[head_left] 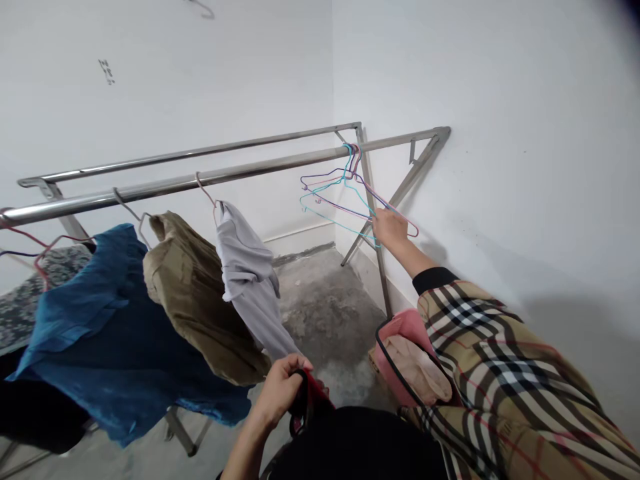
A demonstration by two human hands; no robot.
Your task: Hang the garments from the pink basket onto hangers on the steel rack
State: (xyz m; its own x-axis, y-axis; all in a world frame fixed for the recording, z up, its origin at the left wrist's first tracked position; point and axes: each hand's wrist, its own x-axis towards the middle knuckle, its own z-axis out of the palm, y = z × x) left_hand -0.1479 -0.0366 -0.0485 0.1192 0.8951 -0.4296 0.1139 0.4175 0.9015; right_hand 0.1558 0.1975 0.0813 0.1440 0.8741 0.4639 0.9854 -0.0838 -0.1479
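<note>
My right hand [391, 227] is closed around the lower right corner of some wire clothes hangers [345, 183], coloured turquoise, purple and pink. Their hooks sit on the front bar of a metal drying rack [280, 165]. Low at the front, my left hand [285, 387] grips a black and red garment [315, 393], mostly bunched against my body. Beyond that hand hangs a light grey garment [247, 273] on a pinkish hanger. To its left is an olive-brown garment [190, 287] on a grey hanger.
Further left hang a blue garment [115, 327] and a dark patterned one [30, 293]. A pink basket [407, 327] with a black rim, holding beige cloth, stands below my right arm. White walls [480, 133] meet behind the rack, above a concrete floor [330, 300].
</note>
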